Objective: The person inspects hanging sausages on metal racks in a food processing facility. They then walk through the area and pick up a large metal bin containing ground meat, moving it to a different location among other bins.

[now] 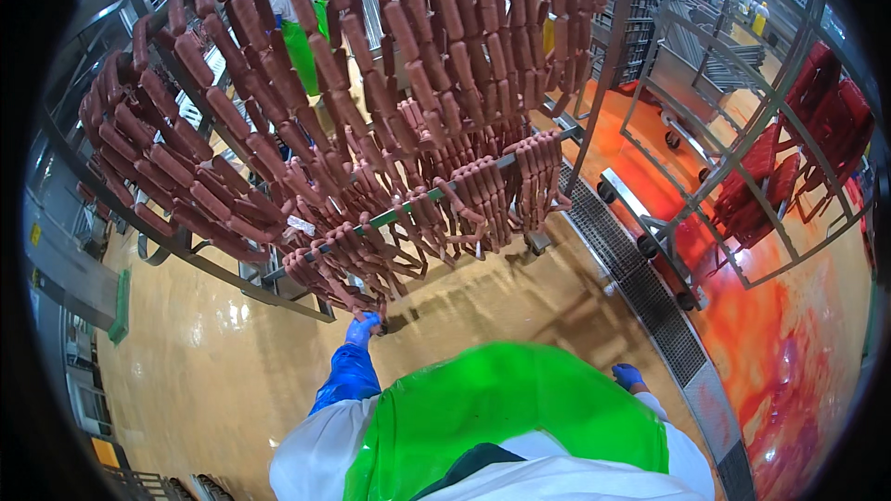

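Note:
Long strings of linked brown-red sausages [455, 46] hang in dense rows from a metal rack in front of me. A lower tier of sausages [367, 255] droops from a green-and-grey bar [404, 211]. My left hand [364, 327], in a blue glove and blue sleeve cover, is closed on the lowest sausage link at the near left end of that tier. Its fingertips are partly hidden by the link. My right hand [628, 376], also blue-gloved, hangs low beside my green apron [501, 390], away from the rack. Its fingers look curled, and nothing shows in them.
A metal drain grate [640, 283] crosses the wet floor [223, 353] at right. Beyond it stand a wheeled frame [752, 148] and dark red hanging pieces [821, 121] over red-stained floor. A person in a green apron [299, 51] stands behind the sausages.

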Demonstrator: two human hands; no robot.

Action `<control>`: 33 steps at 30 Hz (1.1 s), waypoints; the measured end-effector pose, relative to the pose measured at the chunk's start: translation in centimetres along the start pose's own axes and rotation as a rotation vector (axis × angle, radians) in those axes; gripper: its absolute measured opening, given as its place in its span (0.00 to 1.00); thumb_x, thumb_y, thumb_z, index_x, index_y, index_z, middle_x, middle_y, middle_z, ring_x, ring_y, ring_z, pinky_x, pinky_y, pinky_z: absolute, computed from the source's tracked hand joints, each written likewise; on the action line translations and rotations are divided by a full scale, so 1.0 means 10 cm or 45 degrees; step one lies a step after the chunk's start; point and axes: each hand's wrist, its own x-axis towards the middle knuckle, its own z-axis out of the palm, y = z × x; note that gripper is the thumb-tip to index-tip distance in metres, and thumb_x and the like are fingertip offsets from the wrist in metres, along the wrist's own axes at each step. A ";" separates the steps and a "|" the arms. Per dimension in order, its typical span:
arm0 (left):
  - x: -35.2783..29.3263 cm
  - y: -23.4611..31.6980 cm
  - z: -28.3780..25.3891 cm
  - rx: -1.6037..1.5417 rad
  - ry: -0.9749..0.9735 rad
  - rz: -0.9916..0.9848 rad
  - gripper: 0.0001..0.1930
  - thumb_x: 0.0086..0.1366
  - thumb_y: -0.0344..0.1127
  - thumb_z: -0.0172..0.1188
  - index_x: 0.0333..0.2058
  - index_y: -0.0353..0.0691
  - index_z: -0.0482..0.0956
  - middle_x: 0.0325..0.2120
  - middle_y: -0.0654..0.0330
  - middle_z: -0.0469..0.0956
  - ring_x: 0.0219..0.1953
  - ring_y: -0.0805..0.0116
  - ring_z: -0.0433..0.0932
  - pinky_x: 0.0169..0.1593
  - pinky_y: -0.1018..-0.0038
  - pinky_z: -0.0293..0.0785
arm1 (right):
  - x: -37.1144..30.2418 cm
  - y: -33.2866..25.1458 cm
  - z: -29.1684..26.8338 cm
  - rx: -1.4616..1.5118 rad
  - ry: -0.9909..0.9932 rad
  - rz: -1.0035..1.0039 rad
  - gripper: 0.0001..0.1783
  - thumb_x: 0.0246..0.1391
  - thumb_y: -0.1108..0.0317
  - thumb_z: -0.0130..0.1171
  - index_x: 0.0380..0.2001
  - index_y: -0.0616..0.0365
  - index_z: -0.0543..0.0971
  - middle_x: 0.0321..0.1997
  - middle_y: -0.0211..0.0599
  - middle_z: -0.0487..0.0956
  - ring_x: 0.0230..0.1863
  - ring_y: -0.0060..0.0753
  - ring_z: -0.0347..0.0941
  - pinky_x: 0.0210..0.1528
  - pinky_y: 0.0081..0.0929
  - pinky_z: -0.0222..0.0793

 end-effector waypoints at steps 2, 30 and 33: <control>-0.12 -0.16 0.41 0.131 0.131 -0.214 0.12 0.55 0.34 0.62 0.36 0.34 0.79 0.32 0.60 0.78 0.37 0.68 0.76 0.44 0.72 0.71 | 0.15 0.20 -0.37 -0.366 -0.092 -0.108 0.26 0.55 0.55 0.55 0.52 0.62 0.74 0.41 0.42 0.79 0.32 0.35 0.77 0.33 0.30 0.75; -1.45 -0.18 1.49 0.349 0.700 -0.352 0.21 0.55 0.48 0.66 0.42 0.38 0.81 0.35 0.61 0.79 0.38 0.71 0.75 0.44 0.74 0.69 | 1.66 -0.18 -1.26 -0.247 -0.411 0.060 0.18 0.55 0.55 0.51 0.44 0.52 0.75 0.35 0.35 0.76 0.31 0.37 0.75 0.30 0.36 0.69; -1.56 -0.12 1.50 0.351 0.901 -0.390 0.20 0.55 0.47 0.67 0.39 0.38 0.82 0.31 0.63 0.78 0.35 0.72 0.73 0.40 0.77 0.68 | 1.63 -0.39 -1.25 -0.243 -0.412 0.095 0.18 0.55 0.54 0.51 0.45 0.51 0.75 0.35 0.35 0.76 0.31 0.37 0.74 0.30 0.36 0.68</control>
